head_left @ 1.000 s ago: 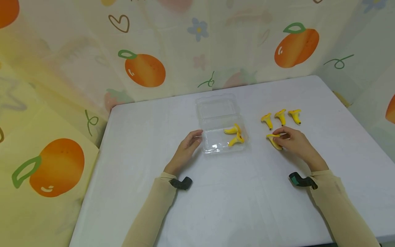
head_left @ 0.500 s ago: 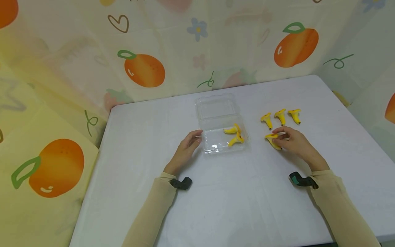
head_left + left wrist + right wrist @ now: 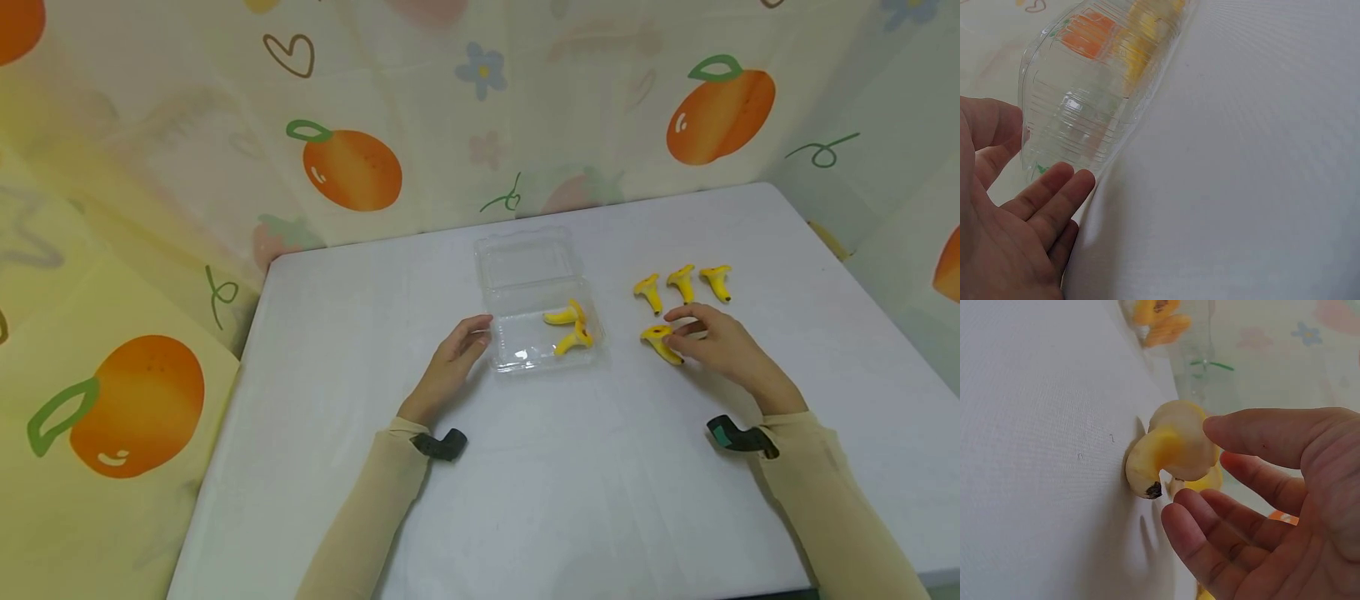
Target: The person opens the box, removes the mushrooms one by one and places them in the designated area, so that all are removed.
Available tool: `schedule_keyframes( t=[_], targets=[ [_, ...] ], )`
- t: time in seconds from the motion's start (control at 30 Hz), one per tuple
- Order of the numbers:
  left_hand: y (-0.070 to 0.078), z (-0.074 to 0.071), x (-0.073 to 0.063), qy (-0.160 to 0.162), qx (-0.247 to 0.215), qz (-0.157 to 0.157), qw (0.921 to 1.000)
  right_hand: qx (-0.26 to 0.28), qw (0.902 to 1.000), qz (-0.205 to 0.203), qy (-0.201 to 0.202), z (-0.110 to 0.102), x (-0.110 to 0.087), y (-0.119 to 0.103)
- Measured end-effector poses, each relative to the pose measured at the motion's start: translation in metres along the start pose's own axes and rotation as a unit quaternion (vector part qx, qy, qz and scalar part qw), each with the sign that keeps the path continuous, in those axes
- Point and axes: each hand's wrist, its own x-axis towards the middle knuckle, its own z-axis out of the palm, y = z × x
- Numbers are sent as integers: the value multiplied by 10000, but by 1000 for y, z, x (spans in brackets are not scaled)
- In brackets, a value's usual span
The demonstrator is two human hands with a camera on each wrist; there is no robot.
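Observation:
My left hand (image 3: pixel 452 354) rests at the left edge of a clear plastic clamshell box (image 3: pixel 517 363), its fingertips against the box wall in the left wrist view. Inside the box's right part lie two yellow mushrooms (image 3: pixel 573 339), seen blurred through the plastic from the left wrist. Right of the box, another yellow mushroom (image 3: pixel 660 343) lies on the table, its dark-tipped stem (image 3: pixel 1154 490) showing in the right wrist view. My right hand (image 3: pixel 712 340) is beside it with fingers spread and loosely bent; the thumb tip meets the cap's edge and the other fingers stand apart from it.
Three more mushrooms (image 3: pixel 681 284) lie in a row behind my right hand. The box's lid (image 3: pixel 528 258) is folded back toward the wall cloth with printed oranges. A white cloth covers the table (image 3: pixel 360 333). Dark bands sit on both sleeves.
The mushroom by my right hand has shifted slightly left and its cap has turned upward. My right hand's fingers have drawn back a little to the right. The left hand stays still.

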Motion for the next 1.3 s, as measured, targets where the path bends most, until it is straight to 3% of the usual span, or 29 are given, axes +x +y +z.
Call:
schedule_keyframes(
  t=[0.63, 1.3],
  targets=[
    [-3, 0, 2, 37, 100, 172, 9998, -125, 9999, -29, 72, -7, 2, -8],
    [-3, -1, 1, -21, -101, 162, 9998, -375, 9961, -641, 476, -20, 8, -31]
  ],
)
